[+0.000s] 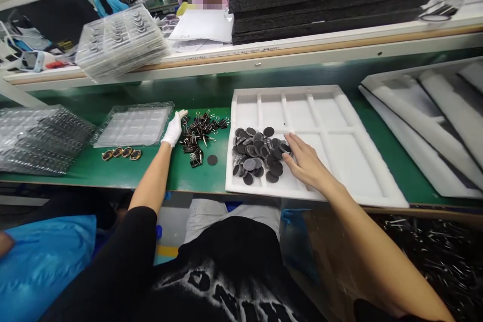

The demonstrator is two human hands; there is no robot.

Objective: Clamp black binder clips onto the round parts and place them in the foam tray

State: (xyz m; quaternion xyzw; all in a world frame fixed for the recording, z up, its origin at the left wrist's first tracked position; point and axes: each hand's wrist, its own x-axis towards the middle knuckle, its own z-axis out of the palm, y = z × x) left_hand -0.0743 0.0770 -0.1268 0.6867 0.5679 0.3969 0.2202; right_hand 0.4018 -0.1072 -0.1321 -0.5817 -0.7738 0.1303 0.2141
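My left hand (174, 130), in a white glove with bare fingertips, rests at the left edge of a pile of black binder clips (202, 128). Its fingers are stretched out, and I see nothing held in them. My bare right hand (305, 162) reaches over the right side of a heap of black round discs (258, 150). Thumb and fingers are apart around a disc at the heap's edge; contact with it is hard to tell. The discs lie in a white foam tray (350, 161) with compartments. A single black disc (212, 160) lies on the green table below the clips.
Left of the clips are a clear plastic tray (132, 126), several gold-rimmed round pieces (121, 153) and stacked clear trays (37, 138). More foam trays (426, 126) lean at the right. A shelf edge (264, 55) runs behind. A person's blue sleeve (49, 261) is at lower left.
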